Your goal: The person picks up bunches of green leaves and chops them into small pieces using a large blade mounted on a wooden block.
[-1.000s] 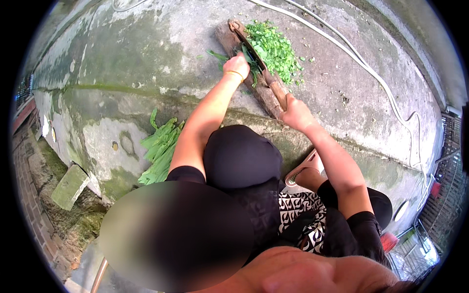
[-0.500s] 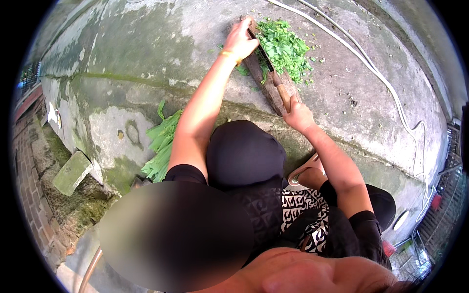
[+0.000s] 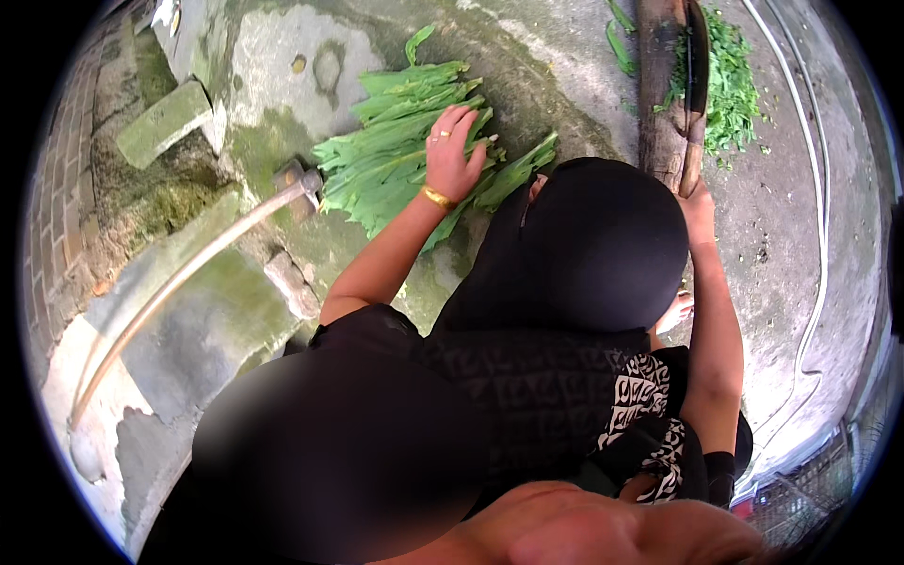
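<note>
My left hand [image 3: 454, 155] rests on a pile of long green leaves [image 3: 381, 151], its fingers stretched out over them and not gripping any. A gold bracelet and a ring are on it. My right hand [image 3: 698, 212] is closed round the wooden handle of a large dark-bladed knife [image 3: 697, 71]. The blade lies along the right side of a worn wooden board [image 3: 661, 132], pointing away from me. Chopped greens [image 3: 730, 89] are heaped beside the blade, on its right. A few loose leaf pieces lie left of the board.
A long-handled tool [image 3: 202, 254] with a metal head lies left of the leaves. Beyond it are a mossy stone block [image 3: 165, 124] and a broken brick [image 3: 291, 282]. Pale hoses [image 3: 817, 188] run along the concrete at the right. My knee [image 3: 603, 245] rises between my arms.
My left hand has left the far end of the knife and come down onto the leaf pile. The view has swung left. My right hand still holds the knife handle.
</note>
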Demonstrator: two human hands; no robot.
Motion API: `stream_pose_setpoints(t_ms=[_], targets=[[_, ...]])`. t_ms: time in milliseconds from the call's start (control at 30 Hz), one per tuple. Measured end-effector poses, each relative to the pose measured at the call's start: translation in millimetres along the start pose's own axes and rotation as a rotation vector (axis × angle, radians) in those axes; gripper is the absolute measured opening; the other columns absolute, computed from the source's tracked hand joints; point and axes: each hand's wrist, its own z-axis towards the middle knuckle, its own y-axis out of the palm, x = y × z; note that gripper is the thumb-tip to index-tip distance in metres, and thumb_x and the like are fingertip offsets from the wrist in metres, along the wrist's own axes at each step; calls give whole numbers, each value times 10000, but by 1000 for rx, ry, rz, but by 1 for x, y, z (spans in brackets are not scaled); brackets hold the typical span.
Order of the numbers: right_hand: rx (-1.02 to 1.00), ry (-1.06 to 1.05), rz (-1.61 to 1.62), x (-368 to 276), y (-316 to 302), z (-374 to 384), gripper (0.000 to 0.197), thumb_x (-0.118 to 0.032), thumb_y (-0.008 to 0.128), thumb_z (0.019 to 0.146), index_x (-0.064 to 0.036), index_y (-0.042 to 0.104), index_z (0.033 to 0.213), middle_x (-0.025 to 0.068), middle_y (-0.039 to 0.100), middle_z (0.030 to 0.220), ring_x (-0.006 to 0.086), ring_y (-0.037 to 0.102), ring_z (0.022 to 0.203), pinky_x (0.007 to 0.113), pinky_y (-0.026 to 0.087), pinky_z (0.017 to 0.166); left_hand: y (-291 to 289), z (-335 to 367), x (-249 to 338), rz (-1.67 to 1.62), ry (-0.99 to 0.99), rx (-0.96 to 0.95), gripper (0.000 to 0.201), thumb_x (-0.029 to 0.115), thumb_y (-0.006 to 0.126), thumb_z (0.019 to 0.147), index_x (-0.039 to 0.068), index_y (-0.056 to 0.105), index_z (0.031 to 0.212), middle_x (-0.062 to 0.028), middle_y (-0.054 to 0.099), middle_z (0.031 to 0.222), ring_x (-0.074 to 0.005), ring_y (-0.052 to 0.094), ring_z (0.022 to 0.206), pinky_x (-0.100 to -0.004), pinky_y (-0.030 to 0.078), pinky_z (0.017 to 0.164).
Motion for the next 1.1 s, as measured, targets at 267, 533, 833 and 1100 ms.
stream_pose_setpoints(t_ms=[267,533,833,1100], targets=[[-80,60,109,-3,-5,5,482,-170,723,740,70,592,1136,229,710,886,316,723,834,406,556,774,28,-75,24,289,-271,-382,1131,469,839,690,49,241,1554,-220,131,1643,-435,119,1515,-620,191,1163],[-91,74,153,21,7,13,563,-214,743,740,70,573,1195,285,707,981,393,709,969,435,541,861,82,-13,57,135,73,-267,682,381,795,736,95,547,1303,-90,591,1289,-273,539,1194,-444,400,924],[-62,134,109,17,2,9,630,-341,798,763,36,572,1214,289,702,1019,412,692,1025,450,535,867,111,-9,51,17,-57,-317,154,208,636,862,115,562,961,-105,603,956,-322,652,826,-486,492,690],[-94,59,136,15,-4,5,567,-304,779,782,43,577,1183,287,703,991,399,707,977,447,539,842,1,-30,34,207,-100,-301,71,105,565,892,92,568,962,-121,573,947,-351,633,829,-459,539,634]])
